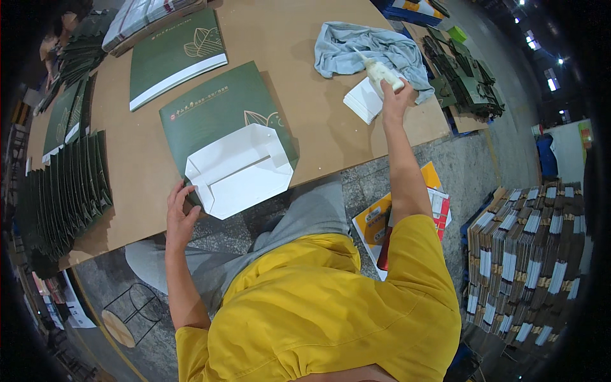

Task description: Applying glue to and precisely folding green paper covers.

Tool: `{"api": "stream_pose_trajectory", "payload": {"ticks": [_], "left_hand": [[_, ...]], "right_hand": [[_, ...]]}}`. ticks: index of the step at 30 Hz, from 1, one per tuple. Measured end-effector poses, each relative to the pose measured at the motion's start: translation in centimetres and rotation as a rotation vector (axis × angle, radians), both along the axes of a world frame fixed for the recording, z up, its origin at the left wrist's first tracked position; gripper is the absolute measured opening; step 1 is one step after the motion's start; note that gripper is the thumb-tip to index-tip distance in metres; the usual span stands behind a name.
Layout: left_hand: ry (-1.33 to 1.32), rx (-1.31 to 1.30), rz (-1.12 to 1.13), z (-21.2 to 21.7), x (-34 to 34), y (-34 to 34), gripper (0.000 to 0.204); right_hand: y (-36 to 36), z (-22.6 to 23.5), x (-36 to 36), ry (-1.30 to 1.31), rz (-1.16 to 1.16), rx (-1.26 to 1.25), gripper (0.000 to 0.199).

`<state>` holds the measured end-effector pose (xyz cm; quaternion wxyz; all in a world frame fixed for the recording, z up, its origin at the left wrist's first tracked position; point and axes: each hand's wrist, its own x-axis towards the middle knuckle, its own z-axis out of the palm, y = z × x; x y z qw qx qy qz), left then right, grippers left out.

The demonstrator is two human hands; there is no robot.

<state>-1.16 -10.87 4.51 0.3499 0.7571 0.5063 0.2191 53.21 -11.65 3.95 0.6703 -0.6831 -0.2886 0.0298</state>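
At the near edge of the brown surface (305,95), a dark-green paper bag with a white, opened-out bottom (229,137) is touched by the left hand (181,207), its grip spread. Near the right corner, a whitish plastic squeeze bottle (380,73) is clasped by the right hand (396,97), beside stacked white cards (364,104).

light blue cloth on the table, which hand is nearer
Right. The right hand is beside the light blue cloth, holding a bottle; the left hand is farther away, at the left end of the white base of the green bag.
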Motion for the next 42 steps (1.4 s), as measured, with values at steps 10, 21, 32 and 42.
{"api": "stream_pose_trajectory", "payload": {"ticks": [10, 21, 32, 42], "left_hand": [[-0.047, 0.104, 0.024, -0.7, -0.4, 0.9, 0.034], [0.019, 0.075, -0.004, 0.5, 0.5, 3.8, 0.04], [0.546, 0.528, -0.369, 0.4, 0.8, -0.2, 0.054], [0.456, 0.583, -0.204, -0.9, 2.1, -1.4, 0.055]], "right_hand": [[0.0, -0.7, 0.4, -0.548, -0.038, -0.337, 0.069], [-0.7, 1.8, -18.1, -0.828, 0.838, -0.4, 0.032], [-3.5, 1.3, -17.8, -1.161, 1.007, -0.476, 0.047], [-4.6, 1.5, -19.1, -1.21, 0.965, -0.532, 0.058]]}}
